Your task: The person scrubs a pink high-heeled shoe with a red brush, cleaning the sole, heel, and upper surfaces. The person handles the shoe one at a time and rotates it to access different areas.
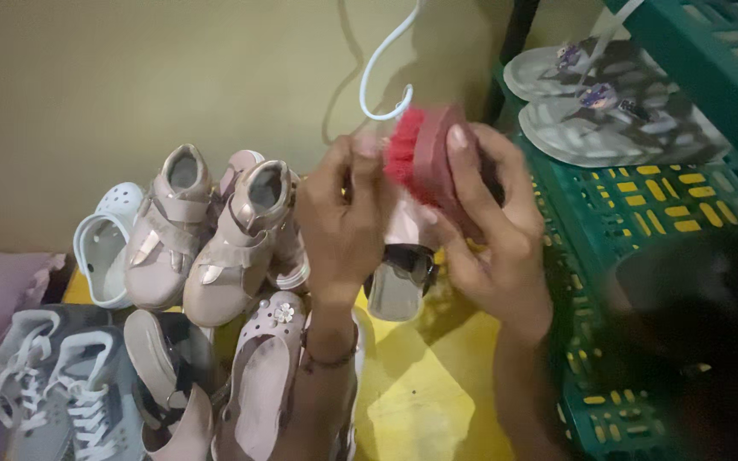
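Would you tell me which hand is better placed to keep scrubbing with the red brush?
The right hand, probably: it grips the red brush by its back, bristles facing the left hand, which seems to steady a pale shoe.

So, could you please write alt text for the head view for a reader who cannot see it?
The right hand holds a red brush against a pale shoe that the left hand grips, though the shoe is mostly hidden. Pink shoes and grey sneakers lie on the yellow floor, with grey sandals on a green rack.
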